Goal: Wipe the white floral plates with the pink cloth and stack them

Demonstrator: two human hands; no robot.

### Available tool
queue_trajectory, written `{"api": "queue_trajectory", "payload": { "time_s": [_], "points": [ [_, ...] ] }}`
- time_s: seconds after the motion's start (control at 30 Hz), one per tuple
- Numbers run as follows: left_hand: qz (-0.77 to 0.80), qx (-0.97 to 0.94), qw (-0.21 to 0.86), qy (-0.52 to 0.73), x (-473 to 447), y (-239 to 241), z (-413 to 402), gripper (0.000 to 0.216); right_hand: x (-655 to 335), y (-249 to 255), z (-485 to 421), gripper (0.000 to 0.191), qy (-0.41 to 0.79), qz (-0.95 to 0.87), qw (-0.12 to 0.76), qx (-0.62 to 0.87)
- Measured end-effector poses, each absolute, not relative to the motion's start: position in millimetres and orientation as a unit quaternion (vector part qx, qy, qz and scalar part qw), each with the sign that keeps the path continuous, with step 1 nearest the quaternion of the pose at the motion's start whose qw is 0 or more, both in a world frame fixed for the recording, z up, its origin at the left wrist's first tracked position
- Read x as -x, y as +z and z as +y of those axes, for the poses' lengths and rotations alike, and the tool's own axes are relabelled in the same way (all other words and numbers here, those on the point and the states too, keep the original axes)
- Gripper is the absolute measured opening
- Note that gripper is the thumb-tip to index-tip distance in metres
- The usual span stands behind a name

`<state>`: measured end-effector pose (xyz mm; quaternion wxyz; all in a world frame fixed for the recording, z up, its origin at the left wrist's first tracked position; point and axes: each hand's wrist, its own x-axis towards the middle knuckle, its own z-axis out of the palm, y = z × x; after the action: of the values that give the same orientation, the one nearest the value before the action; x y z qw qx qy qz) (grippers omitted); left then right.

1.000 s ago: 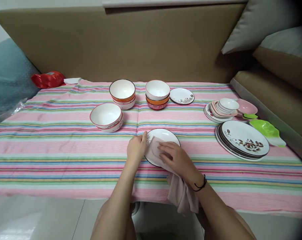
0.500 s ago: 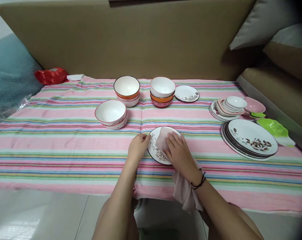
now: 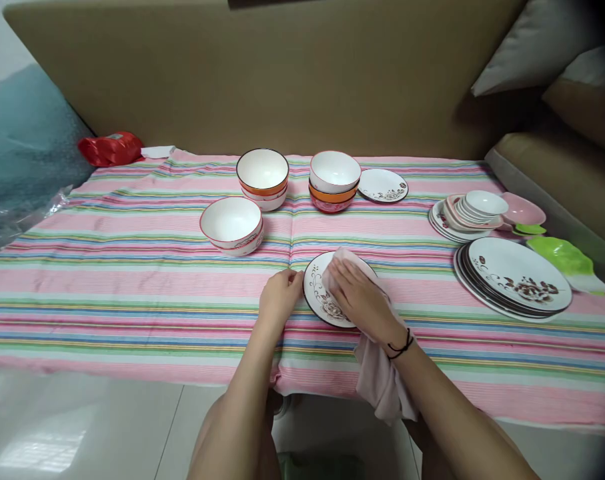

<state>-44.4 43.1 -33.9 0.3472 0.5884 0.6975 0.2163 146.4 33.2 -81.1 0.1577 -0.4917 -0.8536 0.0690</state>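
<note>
Left hand [image 3: 281, 298]: I see it palm down at the left rim of the plate [image 3: 318, 293], fingers curled in and knuckles up. The fingertips meet the rim, but I cannot tell whether they pinch it or only rest against it.
Left arm: bare forearm, running from the bottom edge of my view straight up to the plate.
Right hand [image 3: 365, 300]: it lies flat, fingers stretched out and close together, pressing the cloth [image 3: 379, 380] onto the right half of the plate. It is not clenched. A dark band circles the wrist.
Right arm: it comes in from the lower right and slants up toward the plate.
Plate: white with a dark rim and a brown flower print, lying flat on the bench [image 3: 132, 287] near its front edge.
Cloth: pale pink. One end is under the right hand on the plate, and the rest trails under the wrist and hangs off the bench edge in front of the plate.
Hidden: the hand and cloth cover the plate's right half. I cannot see the left fingertips or either palm.
Behind the plate: stacked bowls [image 3: 262, 171].
Right of the plate: a stack of larger plates [image 3: 517, 283], well apart.
Cut off: both arms run out of view at the bottom edge, and the right edge of my view is dark.
</note>
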Motion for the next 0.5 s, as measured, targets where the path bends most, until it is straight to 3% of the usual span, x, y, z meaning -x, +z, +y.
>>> {"api": "queue_trajectory", "payload": {
  "time_s": [0.17,0.37,0.5],
  "points": [
    [0.729,-0.583,0.305,0.187,47.8,-33.8,46.8,0.03,-151.1,-92.5,19.0,0.055,0.036,-0.825,0.154,0.543],
    [0.743,-0.603,0.253,0.139,38.6,-34.3,49.9,0.033,-133.9,-83.9,25.0,0.052,0.068,-0.88,0.114,0.456],
    [0.745,-0.616,0.234,0.103,32.9,-34.2,46.4,0.034,-131.6,-84.9,34.3,0.056,0.054,-0.842,0.124,0.522]
  ]
}}
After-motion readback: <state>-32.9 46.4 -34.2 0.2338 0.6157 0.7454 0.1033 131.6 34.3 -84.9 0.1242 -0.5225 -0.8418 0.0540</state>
